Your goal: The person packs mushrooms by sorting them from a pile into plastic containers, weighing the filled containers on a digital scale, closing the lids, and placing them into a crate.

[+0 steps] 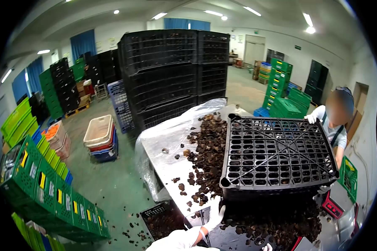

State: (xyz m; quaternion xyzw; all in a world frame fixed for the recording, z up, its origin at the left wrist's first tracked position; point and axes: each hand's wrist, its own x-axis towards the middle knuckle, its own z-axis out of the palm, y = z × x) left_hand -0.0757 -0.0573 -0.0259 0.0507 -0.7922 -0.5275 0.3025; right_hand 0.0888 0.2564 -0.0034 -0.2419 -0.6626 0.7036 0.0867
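My left hand (215, 215), in a white glove, is at the near edge of the metal table (165, 152), beside the near left corner of a large black plastic crate (276, 157). Its fingers are stretched out and apart; whether they touch the crate I cannot tell. Only a small part of my right hand (267, 247), also gloved, shows at the bottom edge, close to loose dark brown, mushroom-like pieces (211, 146). The crate is upside down, its grid bottom tilted toward me. A co-worker's gloved hand (312, 119) rests on its far right corner.
The co-worker (331, 134) stands right of the table. A black basket (153, 213) with dark pieces stands below the table's left edge. Stacked black crates (163, 71) rise behind. Green crates (46, 188) line the left; a red-edged device (332, 206) is at right.
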